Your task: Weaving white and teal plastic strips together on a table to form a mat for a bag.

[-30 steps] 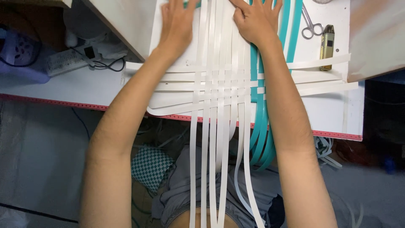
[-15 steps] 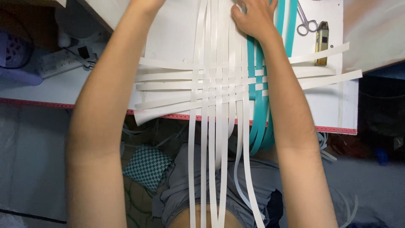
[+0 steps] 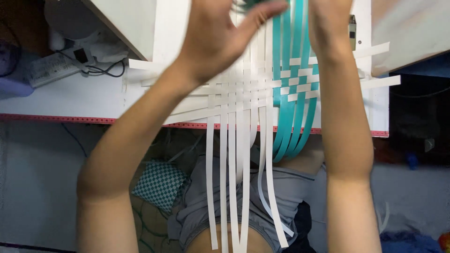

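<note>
Knees and lap sit closest to the camera, grey shorts (image 3: 281,192) with a checkered green cushion (image 3: 160,183) off to the left, and the loose ends of the white strips (image 3: 233,187) dangle down over them past the front edge of the worktop (image 3: 61,100). Going up, both forearms reach away from the body over that edge. The woven mat (image 3: 253,89) lies flat on the white worktop, roughly in the middle: white strips crossing each other on the left part, and a bunch of teal strips (image 3: 293,126) woven in on the right, their ends curving down off the edge just beside the white ones. Horizontal white strip ends stick out on both sides of the weave. The left hand (image 3: 220,35) is lifted above the mat, palm showing, fingers (image 3: 262,11) spread loose and not gripping anything, with the fingertips right near the far end of the teal strips. The right hand (image 3: 328,18) is mostly cut off by the top of the frame, only the wrist and heel show, so can't tell what its fingers are doing. Further back on the left there's a power strip (image 3: 51,68) with a dark cable, and a small brownish object (image 3: 352,30) peeks out just beside the right wrist.
</note>
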